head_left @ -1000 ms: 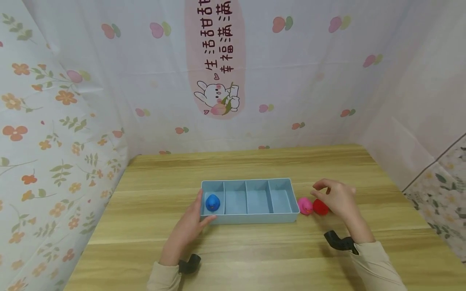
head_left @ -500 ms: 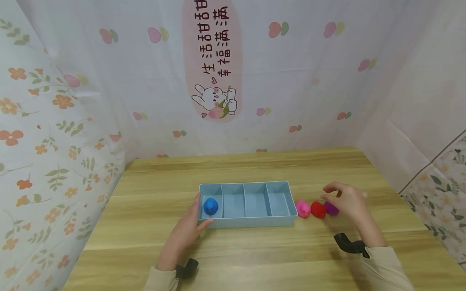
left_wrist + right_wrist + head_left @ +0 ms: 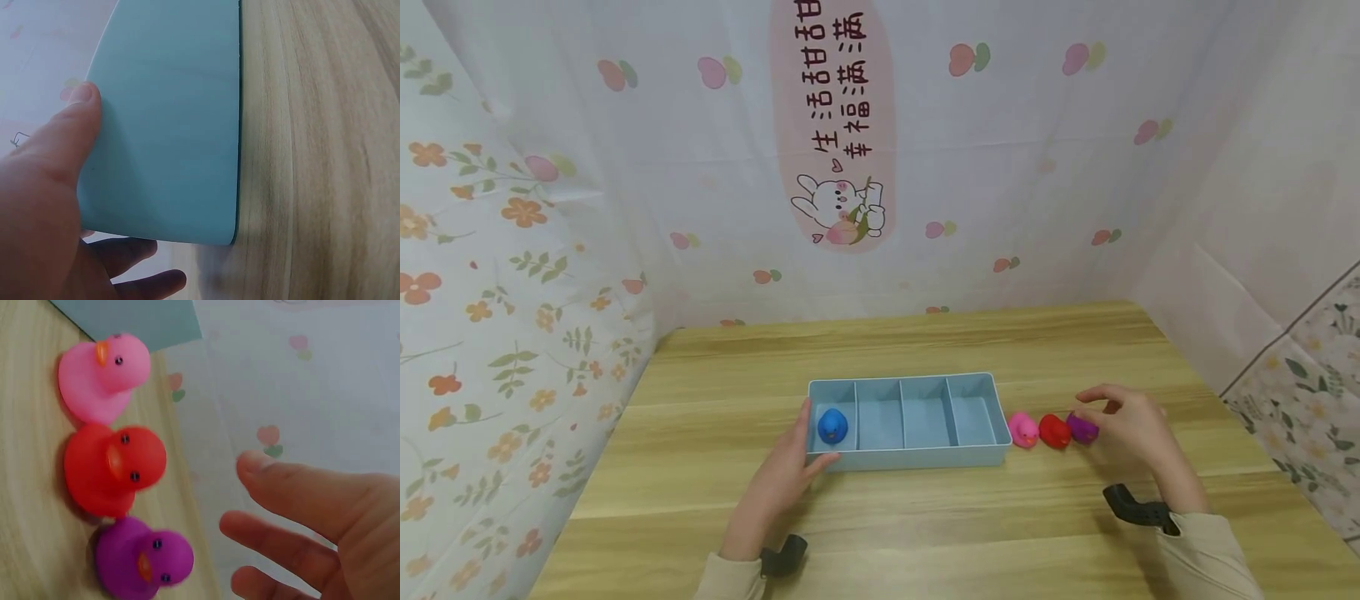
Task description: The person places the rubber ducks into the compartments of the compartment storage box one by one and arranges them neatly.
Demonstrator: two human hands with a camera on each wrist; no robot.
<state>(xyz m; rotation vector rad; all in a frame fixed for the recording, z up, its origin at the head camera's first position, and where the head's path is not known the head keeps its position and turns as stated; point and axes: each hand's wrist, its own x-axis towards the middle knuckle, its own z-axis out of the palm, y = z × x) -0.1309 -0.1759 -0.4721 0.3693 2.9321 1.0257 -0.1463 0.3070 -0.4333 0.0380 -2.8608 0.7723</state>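
Observation:
My left hand (image 3: 781,471) holds the left end of a light blue box (image 3: 910,459) divided into compartments. In the left wrist view its thumb lies on the long wall of the box (image 3: 169,125), with the fingers around the corner. A blue rubber duck (image 3: 832,426) sits in the leftmost compartment. Right of the box, a pink rubber duck (image 3: 1024,430), a red one (image 3: 1055,432) and a purple rubber duck (image 3: 1082,428) stand in a row. My right hand (image 3: 1131,425) hovers beside the purple duck, thumb and fingers apart, holding nothing.
The wooden table (image 3: 910,533) reaches back to a white curtain (image 3: 1030,183) with printed hearts and a rabbit. Flowered cloth (image 3: 512,333) hangs along the left side. A black wrist mount (image 3: 1138,507) sits on the right wrist, another on the left.
My right hand has moved right along the row, away from the ducks, so the red duck and then the purple one come into view. The left hand stays on the box.

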